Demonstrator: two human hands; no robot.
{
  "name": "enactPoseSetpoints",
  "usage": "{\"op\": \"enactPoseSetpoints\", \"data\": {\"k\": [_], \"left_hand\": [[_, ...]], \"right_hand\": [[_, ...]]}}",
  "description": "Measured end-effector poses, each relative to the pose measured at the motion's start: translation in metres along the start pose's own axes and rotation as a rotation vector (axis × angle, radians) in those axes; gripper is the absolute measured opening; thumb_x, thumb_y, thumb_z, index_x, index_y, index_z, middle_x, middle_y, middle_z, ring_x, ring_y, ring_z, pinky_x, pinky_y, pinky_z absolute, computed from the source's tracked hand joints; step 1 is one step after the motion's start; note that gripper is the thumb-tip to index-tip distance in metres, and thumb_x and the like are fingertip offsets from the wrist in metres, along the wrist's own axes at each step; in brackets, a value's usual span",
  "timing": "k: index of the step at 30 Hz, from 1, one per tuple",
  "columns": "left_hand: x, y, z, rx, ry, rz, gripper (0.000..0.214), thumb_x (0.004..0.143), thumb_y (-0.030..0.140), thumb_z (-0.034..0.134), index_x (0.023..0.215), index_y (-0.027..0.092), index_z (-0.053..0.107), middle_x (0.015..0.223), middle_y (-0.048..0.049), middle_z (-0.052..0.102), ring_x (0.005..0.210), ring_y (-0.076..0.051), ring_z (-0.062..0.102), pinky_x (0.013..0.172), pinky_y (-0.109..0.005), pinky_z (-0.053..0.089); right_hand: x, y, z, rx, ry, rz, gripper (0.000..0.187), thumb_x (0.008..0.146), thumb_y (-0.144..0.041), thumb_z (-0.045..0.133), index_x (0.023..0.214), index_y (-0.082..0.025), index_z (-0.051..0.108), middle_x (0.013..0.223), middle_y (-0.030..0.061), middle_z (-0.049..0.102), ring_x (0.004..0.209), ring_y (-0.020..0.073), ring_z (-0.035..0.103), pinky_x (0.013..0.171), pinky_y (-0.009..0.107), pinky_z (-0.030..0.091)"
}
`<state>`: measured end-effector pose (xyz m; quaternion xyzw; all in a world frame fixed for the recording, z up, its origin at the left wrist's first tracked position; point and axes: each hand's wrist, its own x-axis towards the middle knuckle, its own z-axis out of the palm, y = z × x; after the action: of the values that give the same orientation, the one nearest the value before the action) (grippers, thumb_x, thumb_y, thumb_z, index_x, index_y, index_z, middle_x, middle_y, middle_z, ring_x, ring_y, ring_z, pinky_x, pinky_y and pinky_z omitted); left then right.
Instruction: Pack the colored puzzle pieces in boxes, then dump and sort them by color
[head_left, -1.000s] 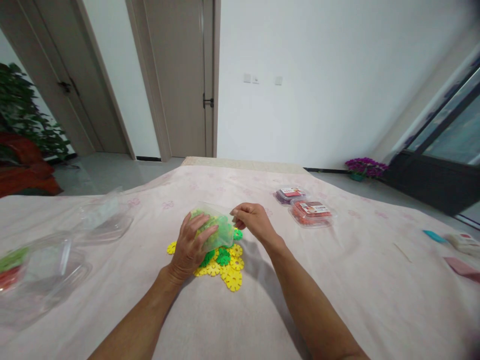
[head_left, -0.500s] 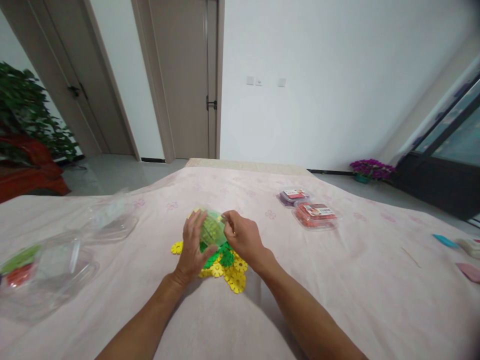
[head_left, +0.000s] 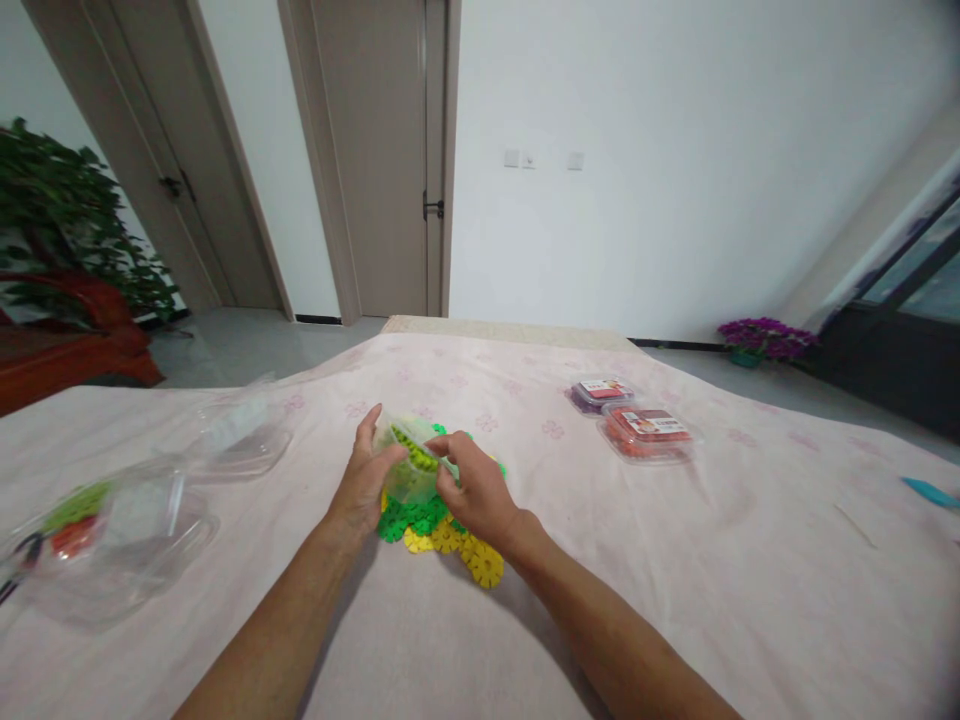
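Observation:
A small clear plastic container [head_left: 409, 462] with green and yellow pieces inside is gripped from the left by my left hand [head_left: 363, 484]. From the right, my right hand [head_left: 471, 490] pinches its edge with curled fingers. Under both hands lies a pile of yellow and green flower-shaped plastic pieces [head_left: 450, 535] on the pink flowered cloth [head_left: 525, 620].
At the left stand an open clear clamshell box [head_left: 120, 540] with green and red pieces and another clear box [head_left: 244, 440]. Two closed boxes, one purple [head_left: 598, 393] and one red [head_left: 646, 430], sit at the back right. A teal object [head_left: 930, 491] lies far right.
Both hands have closed in around the clear container and tilted it over the pile; more green pieces now lie beside the yellow ones. The view has shifted slightly left.

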<state>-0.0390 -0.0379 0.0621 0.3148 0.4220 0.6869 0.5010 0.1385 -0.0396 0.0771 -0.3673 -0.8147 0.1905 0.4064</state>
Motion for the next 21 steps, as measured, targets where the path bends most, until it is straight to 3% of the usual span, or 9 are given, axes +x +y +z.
{"op": "enactPoseSetpoints", "data": {"k": [3, 6, 11, 14, 16, 21], "left_hand": [[-0.004, 0.006, 0.003, 0.016, 0.049, -0.103, 0.092, 0.060, 0.010, 0.068, 0.147, 0.034, 0.046, 0.121, -0.0042, 0.061, 0.092, -0.019, 0.066, 0.064, -0.024, 0.053], [-0.007, -0.002, 0.005, -0.002, 0.080, -0.110, 0.096, 0.056, 0.008, 0.064, 0.147, 0.033, 0.043, 0.116, -0.0032, 0.063, 0.086, -0.016, 0.065, 0.063, -0.022, 0.051], [-0.004, -0.014, 0.007, -0.050, 0.161, -0.109, 0.103, 0.054, 0.007, 0.064, 0.150, 0.032, 0.037, 0.123, -0.0035, 0.062, 0.085, -0.014, 0.064, 0.061, -0.020, 0.049], [0.000, -0.013, 0.006, -0.070, 0.186, -0.174, 0.106, 0.051, 0.006, 0.062, 0.151, 0.029, 0.036, 0.105, -0.0005, 0.064, 0.075, -0.012, 0.061, 0.056, -0.019, 0.047], [0.001, -0.012, 0.005, -0.076, 0.174, -0.184, 0.103, 0.050, 0.005, 0.061, 0.148, 0.028, 0.040, 0.095, 0.0019, 0.064, 0.070, -0.011, 0.061, 0.056, -0.019, 0.046], [-0.002, -0.010, 0.005, -0.045, 0.141, -0.192, 0.103, 0.052, 0.007, 0.062, 0.150, 0.031, 0.038, 0.086, 0.0049, 0.064, 0.062, -0.010, 0.059, 0.056, -0.019, 0.046]], "right_hand": [[0.001, -0.001, 0.005, -0.071, -0.034, 0.003, 0.042, 0.086, -0.009, 0.049, 0.124, -0.022, 0.060, 0.127, 0.0100, 0.066, 0.122, 0.0221, 0.060, 0.107, 0.040, 0.048], [0.004, 0.006, 0.011, -0.120, -0.056, 0.036, 0.045, 0.084, -0.006, 0.049, 0.126, -0.019, 0.063, 0.141, 0.0129, 0.061, 0.133, 0.0235, 0.054, 0.115, 0.042, 0.042], [0.010, 0.008, 0.009, -0.187, -0.083, 0.101, 0.041, 0.088, -0.007, 0.050, 0.123, -0.019, 0.068, 0.129, 0.0102, 0.070, 0.123, 0.0229, 0.062, 0.110, 0.037, 0.046], [0.014, 0.003, 0.006, -0.267, -0.085, 0.131, 0.036, 0.090, -0.014, 0.057, 0.122, -0.023, 0.070, 0.125, 0.0088, 0.071, 0.116, 0.0242, 0.065, 0.105, 0.039, 0.049], [0.015, 0.001, 0.005, -0.303, -0.072, 0.138, 0.039, 0.089, -0.014, 0.059, 0.125, -0.023, 0.070, 0.133, 0.0102, 0.067, 0.119, 0.0252, 0.063, 0.106, 0.040, 0.048], [0.019, 0.007, 0.004, -0.347, -0.066, 0.119, 0.039, 0.089, -0.016, 0.062, 0.126, -0.021, 0.071, 0.139, 0.0133, 0.063, 0.124, 0.0280, 0.059, 0.108, 0.042, 0.047]]}}
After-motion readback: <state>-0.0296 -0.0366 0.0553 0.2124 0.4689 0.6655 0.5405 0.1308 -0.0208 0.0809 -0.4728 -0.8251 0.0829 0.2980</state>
